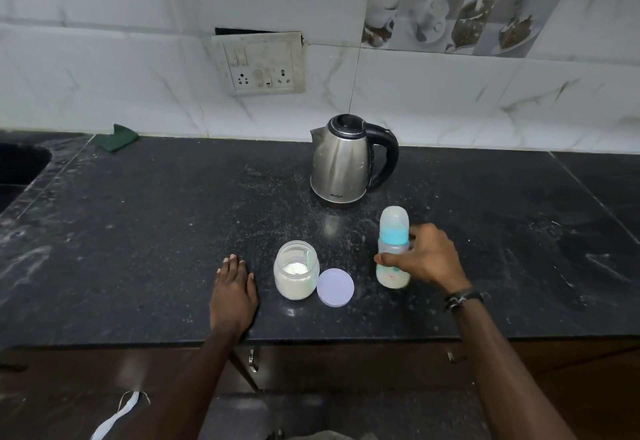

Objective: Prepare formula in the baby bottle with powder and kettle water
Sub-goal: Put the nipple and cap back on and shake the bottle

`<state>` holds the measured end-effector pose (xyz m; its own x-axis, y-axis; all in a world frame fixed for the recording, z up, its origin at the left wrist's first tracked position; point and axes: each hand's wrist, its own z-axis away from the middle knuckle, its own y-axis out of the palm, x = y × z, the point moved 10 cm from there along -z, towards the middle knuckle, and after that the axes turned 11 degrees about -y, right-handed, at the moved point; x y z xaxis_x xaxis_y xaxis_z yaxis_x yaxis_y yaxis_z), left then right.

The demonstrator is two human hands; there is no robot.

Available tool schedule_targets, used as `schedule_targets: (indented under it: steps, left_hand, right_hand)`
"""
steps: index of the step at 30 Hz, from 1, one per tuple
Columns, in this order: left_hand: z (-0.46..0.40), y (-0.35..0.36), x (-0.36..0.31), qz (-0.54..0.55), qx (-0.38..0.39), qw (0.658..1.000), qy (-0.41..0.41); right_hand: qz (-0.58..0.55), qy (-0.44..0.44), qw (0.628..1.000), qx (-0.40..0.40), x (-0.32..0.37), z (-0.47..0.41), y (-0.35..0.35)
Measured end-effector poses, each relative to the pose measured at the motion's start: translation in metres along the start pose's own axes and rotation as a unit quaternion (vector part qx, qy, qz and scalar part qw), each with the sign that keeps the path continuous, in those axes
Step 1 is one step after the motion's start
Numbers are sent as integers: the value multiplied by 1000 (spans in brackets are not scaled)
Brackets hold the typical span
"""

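We have the right hand (424, 259) wrapped around the capped bottle (393, 249) standing right of the open powder jar (296, 275), left hand (233, 289) flat on the counter (138, 231); a careless lift could knock the jar and spill powder.

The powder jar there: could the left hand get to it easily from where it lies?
Probably yes. The left hand rests flat on the countertop just beside the open powder jar, with bare counter between them. The lid lies on the jar's far side, and the right hand holds the baby bottle.
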<state>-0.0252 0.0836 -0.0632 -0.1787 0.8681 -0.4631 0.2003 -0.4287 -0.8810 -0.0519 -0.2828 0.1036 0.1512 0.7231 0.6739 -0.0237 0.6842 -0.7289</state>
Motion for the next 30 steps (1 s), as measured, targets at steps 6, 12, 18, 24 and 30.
schedule_targets:
  steps: [6,12,18,24,30]
  left_hand:
    - [2,-2,-2,4,-10,1000,5]
    - [1,0,-1,2,-8,1000,3]
    - [1,-1,-1,3,-12,1000,4]
    - [1,-1,-2,4,-9,1000,4]
    - [1,-1,-1,2,-11,1000,4]
  right_hand:
    - [17,16,1000,-5,-1,0,-11]
    - [23,38,999,-30,-7,0,-17]
    - [13,11,1000,1,-3,-4,-14]
    - [-50,-23,995,79,2,-1,-7]
    - [25,-12,993,112,-6,-5,-8]
